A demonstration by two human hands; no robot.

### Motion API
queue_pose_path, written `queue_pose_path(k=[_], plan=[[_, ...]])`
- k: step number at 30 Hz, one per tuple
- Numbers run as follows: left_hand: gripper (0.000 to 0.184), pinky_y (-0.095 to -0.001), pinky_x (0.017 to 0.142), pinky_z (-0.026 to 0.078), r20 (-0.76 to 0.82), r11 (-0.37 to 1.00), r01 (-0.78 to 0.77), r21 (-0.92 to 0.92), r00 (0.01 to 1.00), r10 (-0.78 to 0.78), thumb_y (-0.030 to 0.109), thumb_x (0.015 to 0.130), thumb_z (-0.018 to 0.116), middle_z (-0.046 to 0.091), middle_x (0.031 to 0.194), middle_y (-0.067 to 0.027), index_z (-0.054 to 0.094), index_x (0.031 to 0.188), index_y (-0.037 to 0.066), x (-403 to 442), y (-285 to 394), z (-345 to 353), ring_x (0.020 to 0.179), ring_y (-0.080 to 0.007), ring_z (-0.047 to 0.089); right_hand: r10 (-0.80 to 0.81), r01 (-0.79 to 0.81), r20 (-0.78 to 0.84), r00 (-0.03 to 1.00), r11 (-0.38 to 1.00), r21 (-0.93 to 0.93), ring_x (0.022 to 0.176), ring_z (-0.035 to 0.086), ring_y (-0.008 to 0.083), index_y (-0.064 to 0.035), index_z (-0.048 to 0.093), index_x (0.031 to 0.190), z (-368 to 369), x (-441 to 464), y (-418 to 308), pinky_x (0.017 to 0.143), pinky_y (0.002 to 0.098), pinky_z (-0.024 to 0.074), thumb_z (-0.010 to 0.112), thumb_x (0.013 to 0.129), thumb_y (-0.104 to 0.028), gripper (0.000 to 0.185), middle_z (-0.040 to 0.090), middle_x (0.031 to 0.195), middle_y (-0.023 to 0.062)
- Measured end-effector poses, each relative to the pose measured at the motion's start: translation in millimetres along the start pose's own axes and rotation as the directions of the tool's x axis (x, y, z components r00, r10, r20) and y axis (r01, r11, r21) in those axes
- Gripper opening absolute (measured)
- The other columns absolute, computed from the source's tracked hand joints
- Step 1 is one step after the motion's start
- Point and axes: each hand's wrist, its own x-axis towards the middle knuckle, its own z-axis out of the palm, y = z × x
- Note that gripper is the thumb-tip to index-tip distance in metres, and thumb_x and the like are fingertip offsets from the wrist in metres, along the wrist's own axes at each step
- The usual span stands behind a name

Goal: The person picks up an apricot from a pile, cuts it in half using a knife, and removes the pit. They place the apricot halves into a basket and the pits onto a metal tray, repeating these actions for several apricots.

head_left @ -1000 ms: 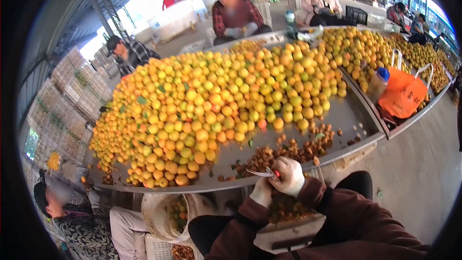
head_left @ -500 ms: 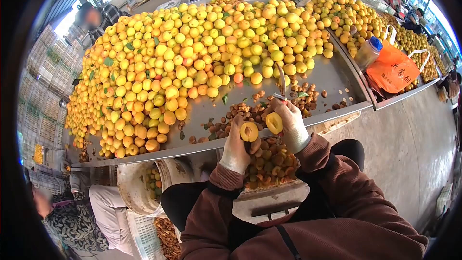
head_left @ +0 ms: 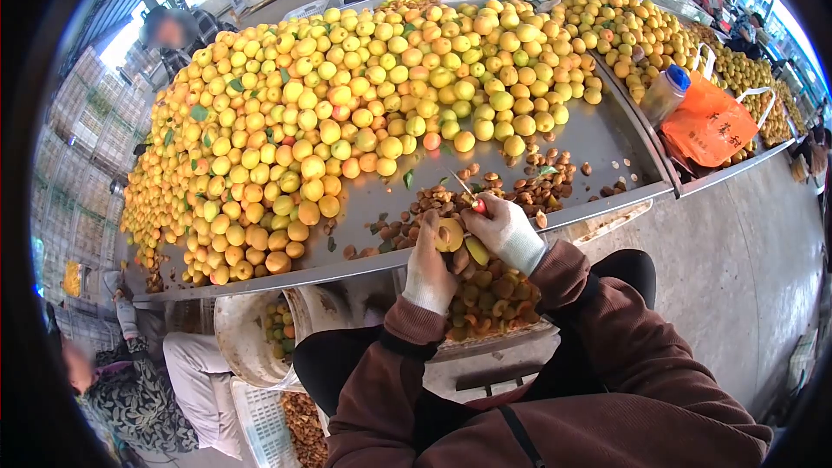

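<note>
Table [head_left: 620,143], two hands [head_left: 507,230], knife [head_left: 478,206], two fruit pieces [head_left: 450,235].

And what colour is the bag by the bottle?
The bag is bright orange with pale handles; the head view shows it.

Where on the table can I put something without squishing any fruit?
Bare table shows between the fruit heap and the divider, plus a thinner strip between heap and brown pits. Crowded: the heap itself, and the pits beyond the right hand.

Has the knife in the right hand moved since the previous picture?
Yes. The knife in the right hand has moved left and closer to the near rim of the metal table, its blade now leaning left.
</note>
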Motion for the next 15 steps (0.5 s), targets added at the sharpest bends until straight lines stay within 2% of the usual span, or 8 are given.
queue_pose_path(k=[2,4,5,8,10,13,14,15], plan=[[0.038,-0.0275,0.049,0.034,-0.013,1.000,-0.020,0.010,1.000,0.020,0.051,0.098,0.044,0.051,0.071,0.0006,0.053,0.097,0.014,1,1,0,0.053,-0.0122,0.046,0.009,-0.009,-0.007,1.000,1.000,0.022,0.075,0.068,0.0305,0.0000,0.060,0.093,7,0,2,0.066,0.0370,0.0511,0.063,0.087,-0.030,0.031,0.065,0.077,0.0191],[0.040,-0.0271,0.049,0.034,0.037,0.998,-0.058,0.005,0.998,0.058,0.051,0.099,0.042,0.052,0.072,0.0004,0.054,0.098,0.013,4,-5,-12,0.054,-0.0122,0.047,0.173,-0.171,0.027,0.985,0.913,0.371,0.070,0.064,0.0175,0.0014,0.060,0.093,11,-8,-13,0.065,0.0320,0.0501,0.061,0.089,-0.028,0.029,0.065,0.075,0.0114],[0.041,-0.0266,0.049,0.034,0.090,0.995,-0.095,0.001,0.991,0.095,0.051,0.099,0.040,0.054,0.073,0.0002,0.055,0.099,0.012,5,-5,-15,0.055,-0.0123,0.047,0.095,-0.085,0.005,0.996,0.862,0.500,0.068,0.056,0.0096,0.0019,0.059,0.091,19,-9,-1,0.062,0.0285,0.0480,0.059,0.090,-0.025,0.027,0.062,0.074,0.0051],[0.046,-0.0261,0.051,0.039,0.015,0.951,-0.256,0.175,0.966,0.257,0.046,0.104,0.027,0.049,0.066,0.0001,0.054,0.098,0.010,6,-7,-11,0.055,-0.0126,0.046,0.175,-0.139,-0.041,0.984,0.885,0.444,0.067,0.055,0.0095,0.0017,0.058,0.091,31,-7,12,0.060,0.0283,0.0468,0.059,0.090,-0.024,0.026,0.060,0.072,0.0058],[0.042,-0.0270,0.054,0.043,-0.005,0.957,-0.242,0.160,0.969,0.246,0.040,0.106,0.026,0.050,0.069,0.0001,0.052,0.101,0.008,2,-2,-9,0.058,-0.0117,0.048,0.093,-0.061,-0.084,0.992,0.944,0.323,0.065,0.055,0.0093,0.0014,0.057,0.091,14,-18,-27,0.059,0.0288,0.0473,0.061,0.090,-0.023,0.024,0.061,0.073,0.0073],[0.051,-0.0278,0.060,0.044,0.009,0.976,-0.179,0.128,0.984,0.179,0.055,0.098,0.041,0.061,0.087,-0.0033,0.058,0.109,0.008,7,-3,-16,0.068,-0.0143,0.056,-0.096,0.086,0.039,0.995,0.977,0.194,0.077,0.060,0.0109,-0.0009,0.056,0.099,9,-16,-27,0.066,0.0317,0.0508,0.067,0.087,-0.018,0.023,0.060,0.075,0.0068],[0.046,-0.0288,0.070,0.048,-0.033,0.987,-0.155,-0.043,0.988,0.154,0.047,0.102,0.037,0.062,0.091,-0.0052,0.055,0.113,0.006,3,1,-3,0.078,-0.0166,0.059,-0.102,0.089,0.099,0.990,0.988,0.130,0.080,0.065,0.0181,-0.0025,0.057,0.101,4,-22,-45,0.070,0.0342,0.0520,0.071,0.083,-0.020,0.029,0.063,0.082,0.0111],[0.041,-0.0299,0.079,0.051,-0.073,0.968,-0.137,-0.211,0.990,0.124,0.038,0.105,0.033,0.062,0.095,-0.0071,0.053,0.117,0.005,0,3,4,0.088,-0.0189,0.062,-0.233,0.228,0.102,0.967,0.972,0.059,0.082,0.065,0.0233,-0.0032,0.057,0.102,7,-21,-38,0.071,0.0357,0.0520,0.072,0.081,-0.019,0.031,0.063,0.086,0.0134]])
